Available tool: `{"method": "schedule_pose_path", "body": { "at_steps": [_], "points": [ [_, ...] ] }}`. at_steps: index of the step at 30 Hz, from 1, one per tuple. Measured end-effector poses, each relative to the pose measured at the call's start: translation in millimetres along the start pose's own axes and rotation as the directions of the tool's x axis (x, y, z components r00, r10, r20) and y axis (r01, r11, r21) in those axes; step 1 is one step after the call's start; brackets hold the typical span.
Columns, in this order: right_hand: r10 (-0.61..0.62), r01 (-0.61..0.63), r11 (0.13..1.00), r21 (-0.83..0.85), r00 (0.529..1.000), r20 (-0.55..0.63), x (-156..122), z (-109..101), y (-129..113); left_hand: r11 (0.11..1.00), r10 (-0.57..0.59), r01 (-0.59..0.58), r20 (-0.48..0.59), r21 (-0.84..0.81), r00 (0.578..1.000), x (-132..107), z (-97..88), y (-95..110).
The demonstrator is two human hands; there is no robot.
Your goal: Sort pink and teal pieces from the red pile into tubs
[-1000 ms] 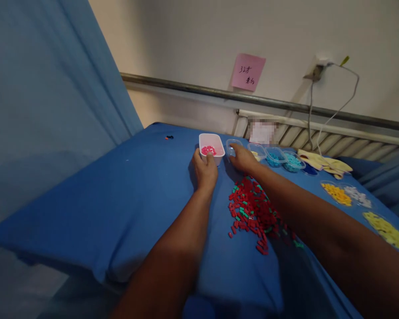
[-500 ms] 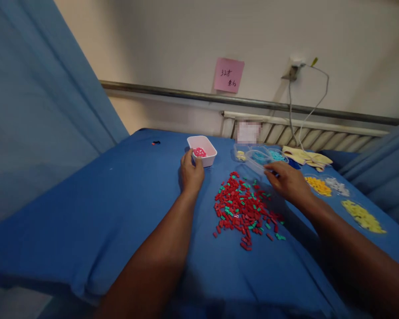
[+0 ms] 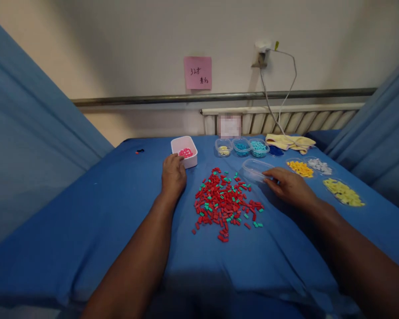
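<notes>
A heap of small red and green blocks [image 3: 224, 204] lies on the blue-covered table [image 3: 119, 208]. My left hand [image 3: 173, 175] rests with fingers curled against the near side of a white tub [image 3: 184, 150] that holds pink pieces. My right hand [image 3: 287, 186] grips the edge of an empty clear plastic container [image 3: 254, 169] just right of the heap.
Three small clear tubs [image 3: 241, 147] with yellow and blue pieces stand in a row at the back. Loose piles of orange [image 3: 300, 168], white [image 3: 320, 166] and yellow pieces [image 3: 343, 192] lie at the right. A yellow cloth [image 3: 291, 141] lies by the radiator. Blue curtains hang on both sides.
My right hand took the empty clear container from the back row and drew it to the right of the heap. The camera has turned rightwards. The left hand stays at the white tub.
</notes>
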State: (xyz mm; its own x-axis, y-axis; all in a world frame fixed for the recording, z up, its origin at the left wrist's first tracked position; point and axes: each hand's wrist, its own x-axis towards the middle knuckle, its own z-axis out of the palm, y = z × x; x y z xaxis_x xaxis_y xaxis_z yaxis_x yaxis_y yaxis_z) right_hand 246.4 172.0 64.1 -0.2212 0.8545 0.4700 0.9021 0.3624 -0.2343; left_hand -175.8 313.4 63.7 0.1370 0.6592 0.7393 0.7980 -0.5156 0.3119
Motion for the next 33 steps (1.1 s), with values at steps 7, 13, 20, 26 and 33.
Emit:
{"method": "schedule_pose_path", "body": {
  "at_steps": [7, 13, 20, 26, 33],
  "points": [
    [-0.031, 0.033, 0.999, 0.027, 0.998, -0.062, 4.8, -9.1, -25.2, 1.000, -0.016, 0.015, -0.093, -0.011, 0.996, 5.2, -14.2, 15.4],
    [-0.246, 0.253, 0.959, 0.129, 0.967, -0.063, 7.6, -12.7, -48.9, 0.956, 0.186, -0.106, 0.285, -0.274, 0.940, -7.8, -30.5, 90.6],
    [-0.311, 0.273, 0.947, 0.168, 0.910, 0.275, 2.5, -13.2, -57.0, 0.863, 0.504, -0.273, 0.758, -0.425, 0.414, -35.4, -33.4, 153.1],
    [-0.266, 0.071, 0.898, 0.434, 0.873, 0.409, -4.6, -43.7, -42.8, 0.919, 0.394, -0.233, 0.739, -0.317, 0.547, -26.7, -29.3, 121.8],
    [-0.321, 0.118, 0.903, 0.413, 0.823, 0.468, -8.8, -37.4, -41.1, 0.915, 0.026, 0.102, 0.309, -0.391, 0.951, -13.4, -12.2, 84.5]
  ]
}}
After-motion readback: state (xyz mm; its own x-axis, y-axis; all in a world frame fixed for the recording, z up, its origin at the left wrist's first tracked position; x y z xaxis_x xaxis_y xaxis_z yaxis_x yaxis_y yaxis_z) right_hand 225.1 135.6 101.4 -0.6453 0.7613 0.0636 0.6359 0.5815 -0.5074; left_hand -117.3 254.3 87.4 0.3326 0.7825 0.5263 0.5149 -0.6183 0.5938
